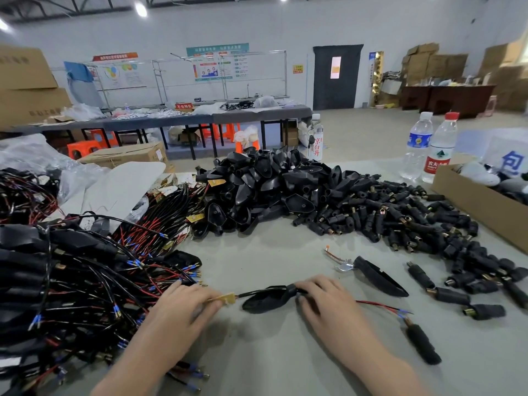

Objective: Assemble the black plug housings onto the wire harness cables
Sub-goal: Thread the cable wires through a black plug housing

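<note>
A black plug housing point(267, 299) lies on the grey table point(280, 361) between my hands, with a black cable threaded through its neck. My left hand point(183, 305) pinches the cable by its yellow tag point(225, 298). My right hand point(323, 295) grips the cable at the housing's narrow neck. From under my right hand red and black wires point(380, 305) run right to a black cylindrical plug point(423, 344). A second housing half point(377, 277) lies just right of my right hand.
A tangle of wire harnesses point(71, 281) fills the left side. A heap of black housings point(265, 190) and a spread of cylindrical plugs point(400, 221) lie beyond. A cardboard box point(480, 207) and water bottles point(428, 147) stand at the right.
</note>
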Available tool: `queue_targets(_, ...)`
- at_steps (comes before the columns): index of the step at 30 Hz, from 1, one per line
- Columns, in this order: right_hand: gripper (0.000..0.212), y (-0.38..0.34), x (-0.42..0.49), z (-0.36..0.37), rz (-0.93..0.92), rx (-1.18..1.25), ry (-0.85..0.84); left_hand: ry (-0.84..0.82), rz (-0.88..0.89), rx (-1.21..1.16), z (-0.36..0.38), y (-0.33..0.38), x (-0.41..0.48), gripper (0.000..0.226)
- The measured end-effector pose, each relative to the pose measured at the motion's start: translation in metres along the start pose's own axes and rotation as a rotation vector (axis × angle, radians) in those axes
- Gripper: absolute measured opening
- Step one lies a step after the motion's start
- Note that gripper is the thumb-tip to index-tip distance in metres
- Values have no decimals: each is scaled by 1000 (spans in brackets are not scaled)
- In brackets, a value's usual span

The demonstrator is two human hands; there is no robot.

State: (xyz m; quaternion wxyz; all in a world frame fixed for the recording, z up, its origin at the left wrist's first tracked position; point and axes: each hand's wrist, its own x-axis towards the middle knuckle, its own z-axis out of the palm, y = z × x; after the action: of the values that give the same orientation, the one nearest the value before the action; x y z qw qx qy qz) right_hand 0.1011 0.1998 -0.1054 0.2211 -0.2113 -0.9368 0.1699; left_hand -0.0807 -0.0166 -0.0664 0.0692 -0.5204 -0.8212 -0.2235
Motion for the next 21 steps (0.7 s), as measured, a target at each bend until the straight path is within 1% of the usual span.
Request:
queue_targets(1, 28, 1, 0, 0, 5, 17, 20, 37, 1, 3, 0, 5, 1, 41)
queue_targets(2, 27, 1, 0, 0, 6, 35, 40, 77, 4, 0, 1, 9, 2, 41)
queue_targets(4, 27, 1, -1, 0, -2, 49, 62, 128, 42, 47, 3, 18, 3, 29)
queue_targets(5, 28, 0, -1, 0, -9, 47, 63, 123, 76, 75, 5, 21, 3, 23)
queue_targets(6, 29, 0, -2, 0, -12, 49, 60, 108, 94, 84, 7, 23, 3, 24)
queue_targets(8, 29, 0, -1, 0, -9, 55, 56, 83, 98, 61, 11, 26, 5, 45)
queue_targets(9, 28, 0, -1, 0, -8, 54, 58, 76, 105, 52, 13, 27, 6, 49)
queue_targets(11, 28, -2, 0, -1, -6, 49, 56, 71, 144, 28, 16, 31, 6, 46)
queue_targets(14, 26, -5, -1, -2, -21, 43, 71, 66, 148, -94, 25, 38, 4, 33)
queue_targets(18, 18, -11, -2, -3, -52, 42, 115, 53, 119, -195, 30, 44, 3, 33)
queue_targets(21, 14, -14, -3, -3, -79, 57, 101, 50, 110, -246, 28, 51, 3, 34)
